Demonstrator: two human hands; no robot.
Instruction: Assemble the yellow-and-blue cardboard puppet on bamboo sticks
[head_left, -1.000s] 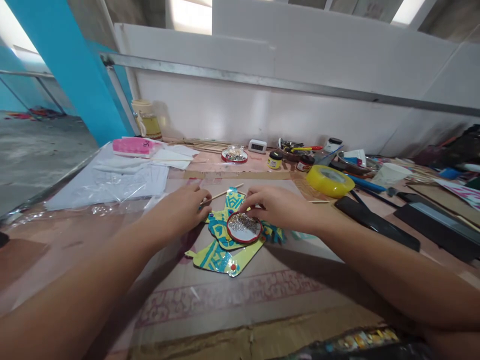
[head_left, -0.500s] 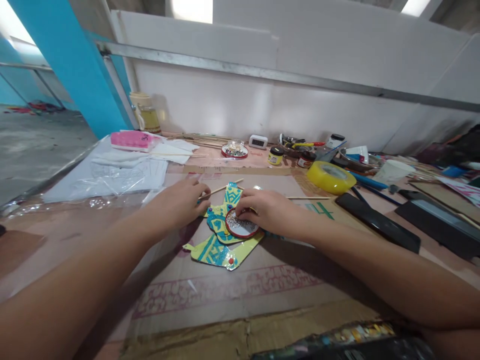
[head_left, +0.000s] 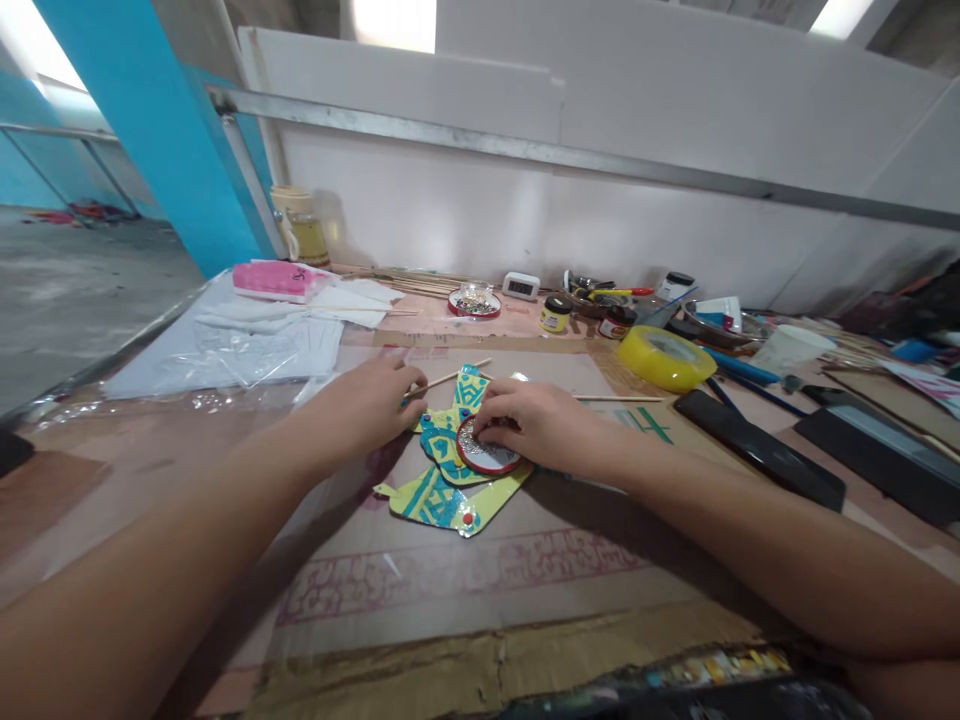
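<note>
Painted yellow-and-teal cut-out pieces (head_left: pixel 427 497) lie in front of me on the plastic-covered table. On top of them rests a round, red-rimmed lid (head_left: pixel 491 462) holding small silvery bits. My right hand (head_left: pixel 532 425) reaches into this lid, thumb and fingers pinched together among the bits; what they grip is too small to make out. To the left, my left hand (head_left: pixel 375 405) is closed at the fingertips on a thin wooden stick (head_left: pixel 448 379), beside the upper left edge of the cut-outs.
A yellow tape roll (head_left: pixel 666 358) and a black case (head_left: pixel 757 450) lie to the right. Along the back stand a second red-rimmed dish (head_left: pixel 475 303), a small digital clock (head_left: pixel 521 286) and paint jars (head_left: pixel 556 314). Papers and a pink packet (head_left: pixel 277 281) sit at the left.
The view has shifted slightly, so everything appears a little further right. Both hands keep nearly the same places, the right one still pinching in the lid.
</note>
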